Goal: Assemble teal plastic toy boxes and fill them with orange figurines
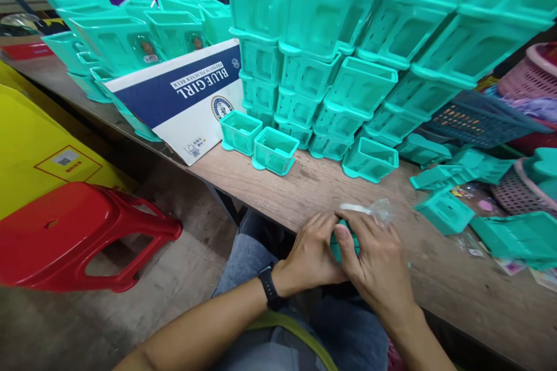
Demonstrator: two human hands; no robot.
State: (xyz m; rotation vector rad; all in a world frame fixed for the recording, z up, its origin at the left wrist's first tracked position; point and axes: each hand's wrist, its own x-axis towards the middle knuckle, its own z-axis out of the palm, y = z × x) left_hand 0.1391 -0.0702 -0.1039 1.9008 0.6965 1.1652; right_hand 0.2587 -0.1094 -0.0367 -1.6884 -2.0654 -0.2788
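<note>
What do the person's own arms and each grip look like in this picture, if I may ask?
The left forearm and right forearm are bare, with no sleeves showing. Both the left grip and the right grip are ungloved. A black wristband, perhaps a watch, circles the left wrist only.
</note>
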